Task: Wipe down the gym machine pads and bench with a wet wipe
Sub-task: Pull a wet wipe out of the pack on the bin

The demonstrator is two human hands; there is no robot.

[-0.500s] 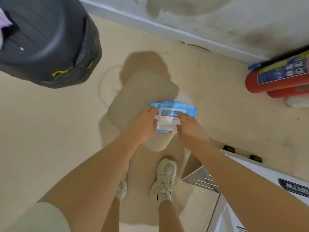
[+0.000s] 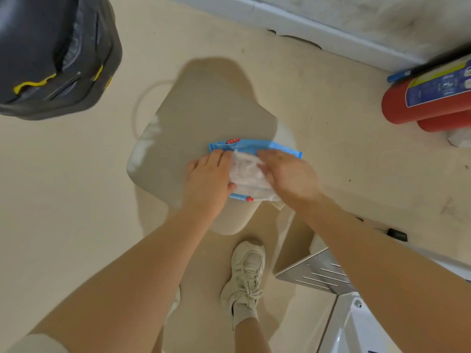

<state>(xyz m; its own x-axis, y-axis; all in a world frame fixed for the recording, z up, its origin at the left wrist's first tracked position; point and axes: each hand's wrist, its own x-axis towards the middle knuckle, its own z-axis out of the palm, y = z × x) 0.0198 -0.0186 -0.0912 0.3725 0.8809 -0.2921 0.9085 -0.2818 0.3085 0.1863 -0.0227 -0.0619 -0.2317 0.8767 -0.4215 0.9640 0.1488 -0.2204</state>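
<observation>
Wet wipe pack (image 2: 254,149): blue and white soft packet, seen near frame centre, held over a beige padded seat (image 2: 193,138). A white wipe (image 2: 248,171) is bunched at the pack's opening between the two hands; blur prevents telling whether it is fully out of the pack.

Left hand (image 2: 209,179): placed at the pack's 9 o'clock side, fingers curled round its edge, thumb tucked under the lower corner; pack gripped.

Right hand (image 2: 288,174): placed at the pack's 3 o'clock side, fingers laid over the wipe and seemingly pinching it, though the fingertips are smeared by motion.

Beige padded seat: rounded pad, shadowed, lying beneath pack and hands, extending toward 10 o'clock.

Dark bag (image 2: 56,54): black with yellow zip pulls, at 10 o'clock in the frame, well apart from the pack.

Red fire extinguishers (image 2: 428,103): two cylinders lying at 2 o'clock against the wall (image 2: 331,14).

Beige sneaker (image 2: 247,273): at 6 o'clock on the floor (image 2: 76,200).

Ribbed metal plate (image 2: 318,276): at 5 o'clock, beside a white machine frame (image 2: 356,327).
</observation>
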